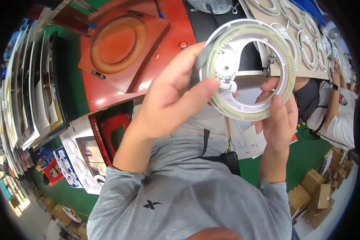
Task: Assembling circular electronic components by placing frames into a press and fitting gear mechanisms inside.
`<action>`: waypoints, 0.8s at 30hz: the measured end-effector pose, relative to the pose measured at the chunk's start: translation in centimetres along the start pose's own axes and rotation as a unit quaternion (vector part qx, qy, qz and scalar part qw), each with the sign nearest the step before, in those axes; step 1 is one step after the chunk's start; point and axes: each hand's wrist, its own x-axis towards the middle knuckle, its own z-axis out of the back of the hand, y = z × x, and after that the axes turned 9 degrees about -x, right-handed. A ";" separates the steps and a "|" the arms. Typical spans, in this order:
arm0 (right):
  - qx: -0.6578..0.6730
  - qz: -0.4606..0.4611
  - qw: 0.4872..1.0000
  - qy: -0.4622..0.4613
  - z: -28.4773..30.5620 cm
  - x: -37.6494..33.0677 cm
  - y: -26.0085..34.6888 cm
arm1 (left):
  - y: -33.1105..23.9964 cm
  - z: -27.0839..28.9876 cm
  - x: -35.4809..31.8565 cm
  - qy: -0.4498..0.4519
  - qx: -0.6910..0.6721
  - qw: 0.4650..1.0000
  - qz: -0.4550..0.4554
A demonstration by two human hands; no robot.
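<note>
Two hands: the left hand point(168, 96) pinches the ring's left side, thumb on the front face beside a small white fitting point(230, 87), fingers mostly hidden behind; the right hand point(282, 120) grips the lower right rim, thumb in front, some fingertips showing through the opening.
Ring housing point(288, 68): held up before the person's chest, tilted, its toothed track facing the camera; a white gear point(226, 71) sits in the broad part at left.
Handling: judged light, stiff plastic, perhaps slick on the smooth outer wall; gear and fitting look the most fragile.
Hold: the plain outer rim seems soundest, away from the teeth.
Edges: the near edge of the red counter point(176, 24) runs below and left; a metal clasp point(269, 66) shows through the opening.
Room: tighter at right, I judge, where cardboard point(262, 14) carries similar rings point(308, 49) and a co-worker point(340, 108) sits beyond; more toward the grey shirt point(196, 184).
</note>
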 end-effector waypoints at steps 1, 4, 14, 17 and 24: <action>0.001 0.004 1.000 0.001 -0.2 -0.1 -0.5 | -0.4 -0.3 -0.1 -0.011 0.020 1.000 0.001; 0.042 -0.003 0.996 -0.074 -1.6 -0.3 -1.1 | -0.8 -0.3 -0.5 -0.025 0.136 0.990 -0.023; 0.100 0.044 0.987 -0.115 -4.9 -0.1 -2.2 | 0.8 -0.8 0.3 -0.117 0.246 0.945 -0.182; 0.109 0.034 0.988 -0.100 -5.6 -0.4 -2.9 | -0.1 -0.4 -0.1 -0.138 0.234 0.955 -0.115; 0.110 0.014 0.993 -0.048 -4.9 0.6 -2.2 | -1.7 0.9 -0.1 -0.143 0.277 0.940 -0.135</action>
